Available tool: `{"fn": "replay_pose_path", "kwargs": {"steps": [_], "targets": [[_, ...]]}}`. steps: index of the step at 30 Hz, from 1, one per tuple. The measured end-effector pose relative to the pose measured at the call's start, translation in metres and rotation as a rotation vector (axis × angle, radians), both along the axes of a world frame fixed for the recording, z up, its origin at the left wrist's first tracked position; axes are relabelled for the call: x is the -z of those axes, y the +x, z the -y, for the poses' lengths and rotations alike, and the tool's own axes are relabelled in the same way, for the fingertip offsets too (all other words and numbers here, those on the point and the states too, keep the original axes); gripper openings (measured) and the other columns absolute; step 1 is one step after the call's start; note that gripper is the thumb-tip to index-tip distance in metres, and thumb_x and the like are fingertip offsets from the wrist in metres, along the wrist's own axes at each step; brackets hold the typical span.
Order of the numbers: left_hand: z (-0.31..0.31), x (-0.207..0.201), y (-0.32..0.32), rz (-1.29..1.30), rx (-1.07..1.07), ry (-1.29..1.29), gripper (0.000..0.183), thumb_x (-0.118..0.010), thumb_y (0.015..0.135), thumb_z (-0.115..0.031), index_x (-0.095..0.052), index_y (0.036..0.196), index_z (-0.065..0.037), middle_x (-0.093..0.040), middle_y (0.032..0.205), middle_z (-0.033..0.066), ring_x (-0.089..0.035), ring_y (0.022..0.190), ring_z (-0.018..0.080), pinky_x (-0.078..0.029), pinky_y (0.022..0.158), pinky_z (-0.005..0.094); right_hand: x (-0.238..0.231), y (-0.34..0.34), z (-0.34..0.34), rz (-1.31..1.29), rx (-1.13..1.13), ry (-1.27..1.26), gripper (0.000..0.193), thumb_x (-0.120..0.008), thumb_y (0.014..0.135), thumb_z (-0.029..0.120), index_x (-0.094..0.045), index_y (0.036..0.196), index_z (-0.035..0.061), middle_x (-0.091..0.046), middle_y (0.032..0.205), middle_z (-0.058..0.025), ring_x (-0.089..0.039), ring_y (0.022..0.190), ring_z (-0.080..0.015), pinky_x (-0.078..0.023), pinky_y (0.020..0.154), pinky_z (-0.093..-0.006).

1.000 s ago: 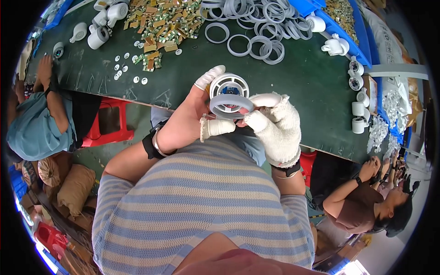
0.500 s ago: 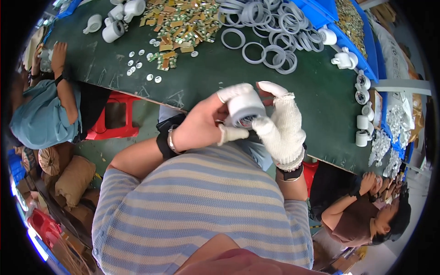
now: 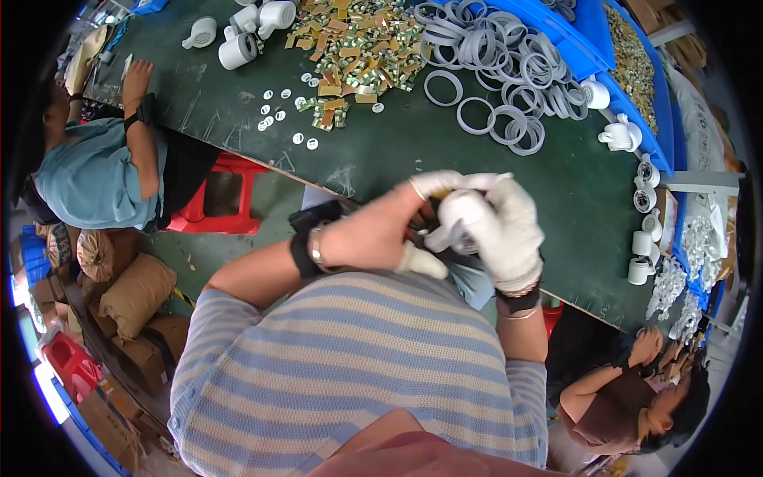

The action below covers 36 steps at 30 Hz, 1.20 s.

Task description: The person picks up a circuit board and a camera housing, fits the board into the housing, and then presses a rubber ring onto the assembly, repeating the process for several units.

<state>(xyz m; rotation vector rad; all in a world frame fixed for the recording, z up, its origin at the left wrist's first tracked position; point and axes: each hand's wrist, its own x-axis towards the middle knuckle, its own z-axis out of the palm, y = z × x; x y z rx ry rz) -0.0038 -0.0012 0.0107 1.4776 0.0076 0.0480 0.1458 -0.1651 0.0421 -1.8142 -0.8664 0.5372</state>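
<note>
A white round plastic housing [image 3: 461, 213], blurred by motion, is between my hands above the table's near edge. My right hand [image 3: 513, 234], in a white knit glove, grips its right side. My left hand [image 3: 369, 230] is bare apart from white finger covers. Its thumb is stretched out below the housing, apart from it. The left forefinger reaches along the far side, by the right fingertips; its other fingers are mostly hidden. A paler grey edge shows on the housing's lower side, too smeared to make out.
On the green table [image 3: 318, 171] lie loose grey rings [image 3: 493, 48], a heap of small circuit boards [image 3: 358, 48] and white discs [image 3: 312, 144]. White housings [image 3: 238, 52] stand far left, others [image 3: 642, 242] along the right. Blue bins [image 3: 576, 36] stand far right. A person [image 3: 95, 175] works at left, another [image 3: 612, 405] at right.
The housing has turned and shifted right, into my right hand. My left thumb has come away from it. The whole view has shifted a little.
</note>
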Motion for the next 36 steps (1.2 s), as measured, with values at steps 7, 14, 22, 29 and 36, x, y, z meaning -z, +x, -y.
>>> {"fn": "replay_pose_path", "kwargs": {"steps": [7, 14, 22, 29, 36], "targets": [[-0.177, 0.054, -0.025, -0.115, -0.765, 1.364, 0.023, -0.080, 0.087, -0.020, -0.071, 0.103, -0.006, -0.067, 0.097, 0.0175, -0.064, 0.093, 0.0389, -0.050, 0.080, 0.0485, 0.022, 0.087, 0.042, 0.349, 0.214, -0.485, 0.042, -0.067, 0.099, 0.044, -0.070, 0.097, 0.0017, -0.069, 0.091, -0.0173, -0.066, 0.088, -0.0365, -0.051, 0.083, -0.0426], [-0.179, 0.052, -0.031, -0.231, -0.890, 0.727, 0.015, -0.072, 0.099, -0.012, -0.065, 0.109, -0.004, -0.067, 0.090, 0.0014, -0.056, 0.073, 0.0074, -0.044, 0.061, 0.0249, 0.006, 0.036, 0.062, 0.787, 0.194, -0.207, 0.021, -0.081, 0.084, 0.020, -0.075, 0.100, 0.0087, -0.071, 0.110, -0.0129, -0.065, 0.107, -0.0349, -0.050, 0.093, -0.0448], [-0.159, 0.046, -0.029, -0.220, -0.897, 0.892, 0.032, -0.070, 0.099, -0.012, -0.064, 0.130, -0.006, -0.066, 0.101, 0.0095, -0.062, 0.075, 0.0144, -0.052, 0.067, 0.0303, 0.040, 0.005, 0.053, 0.939, 0.244, -0.293, 0.031, -0.088, 0.072, 0.020, -0.078, 0.101, 0.0179, -0.060, 0.140, -0.0111, -0.047, 0.135, -0.0433, -0.037, 0.113, -0.0587], [-0.167, 0.040, -0.035, -0.252, -0.907, 1.033, 0.025, -0.073, 0.096, -0.013, -0.070, 0.119, -0.005, -0.067, 0.101, 0.0097, -0.063, 0.077, 0.0190, -0.051, 0.064, 0.0319, 0.044, -0.002, 0.056, 0.922, 0.297, -0.348, 0.029, -0.086, 0.073, 0.016, -0.077, 0.101, 0.0158, -0.058, 0.143, -0.0078, -0.047, 0.137, -0.0416, -0.041, 0.112, -0.0555], [-0.196, 0.049, -0.032, -0.191, -0.651, 1.131, 0.024, -0.073, 0.090, -0.009, -0.071, 0.114, -0.005, -0.069, 0.099, 0.0145, -0.064, 0.091, 0.0373, -0.052, 0.083, 0.0441, 0.046, -0.001, 0.053, 0.937, 0.330, -0.293, 0.023, -0.081, 0.076, 0.011, -0.076, 0.099, 0.0128, -0.063, 0.137, -0.0082, -0.050, 0.136, -0.0406, -0.041, 0.112, -0.0543]]}}
